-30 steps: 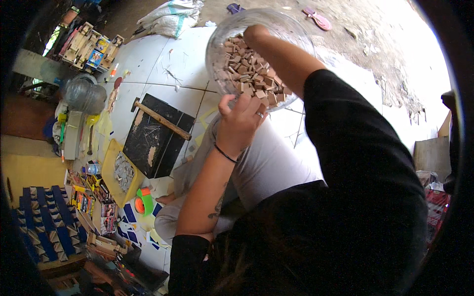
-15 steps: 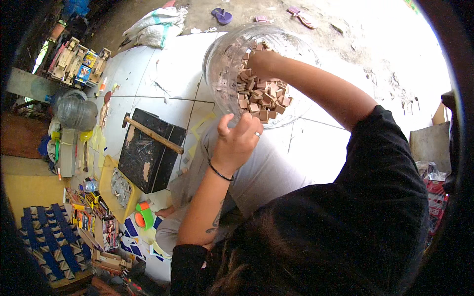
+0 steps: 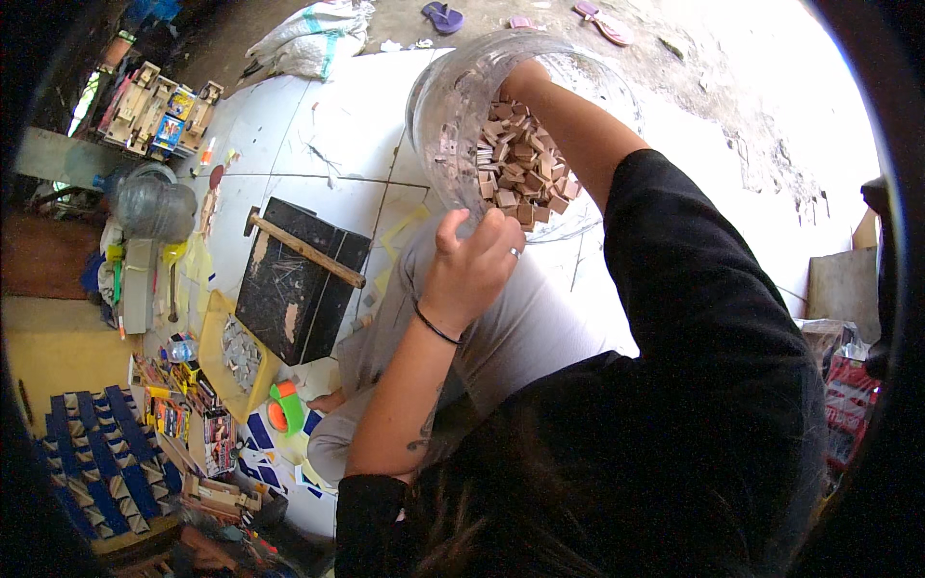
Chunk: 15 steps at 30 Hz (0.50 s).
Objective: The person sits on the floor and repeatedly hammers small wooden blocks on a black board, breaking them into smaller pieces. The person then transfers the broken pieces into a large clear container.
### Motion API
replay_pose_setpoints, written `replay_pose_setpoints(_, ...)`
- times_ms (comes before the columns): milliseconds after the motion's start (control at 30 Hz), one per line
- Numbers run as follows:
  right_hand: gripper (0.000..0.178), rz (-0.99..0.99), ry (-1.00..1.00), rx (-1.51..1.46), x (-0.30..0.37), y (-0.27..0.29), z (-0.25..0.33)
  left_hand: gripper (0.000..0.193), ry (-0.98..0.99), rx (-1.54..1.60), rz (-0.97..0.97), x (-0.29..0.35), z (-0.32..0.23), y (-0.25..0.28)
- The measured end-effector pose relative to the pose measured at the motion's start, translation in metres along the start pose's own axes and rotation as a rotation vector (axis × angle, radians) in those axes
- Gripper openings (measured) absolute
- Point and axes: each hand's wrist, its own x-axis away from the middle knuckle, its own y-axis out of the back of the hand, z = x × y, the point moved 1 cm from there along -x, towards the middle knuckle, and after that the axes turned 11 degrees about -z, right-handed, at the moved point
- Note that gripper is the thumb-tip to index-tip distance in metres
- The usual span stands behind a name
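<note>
A large clear round plastic container (image 3: 441, 120) leans in front of me with its mouth toward me. Many small light-brown wooden blocks (image 3: 525, 169) lie loose inside it. My left hand (image 3: 472, 265), with a ring on one finger and a black band at the wrist, has its fingers curled over the container's near rim. Deep inside, at the far side of the blocks, is my right hand (image 3: 523, 81); its fingers are hidden, so what they hold does not show.
To the left, a hammer (image 3: 306, 250) rests across a black box (image 3: 289, 308) strewn with nails. Beside it stand a yellow tray (image 3: 214, 358) of grey pieces and a green-orange tape roll (image 3: 285, 409). Wooden toy vehicles (image 3: 154, 111) and white sacks (image 3: 313, 39) sit farther off.
My right hand has reached farther into the container, toward its far side, and more of the blocks show. My left hand stays on the rim. The whole view has shifted slightly.
</note>
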Motion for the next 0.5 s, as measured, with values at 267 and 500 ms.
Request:
replay_pose_setpoints(267,0.033,0.091,-0.124,-0.148,-0.020,-0.009,0.008,0.005,0.030,0.002,-0.009,0.000,0.003,0.001)
replay_pose_setpoints(500,0.049,0.078,-0.075,-0.084,-0.029,-0.025,0.009,0.005,0.039,0.004,-0.020,-0.002,0.003,0.001)
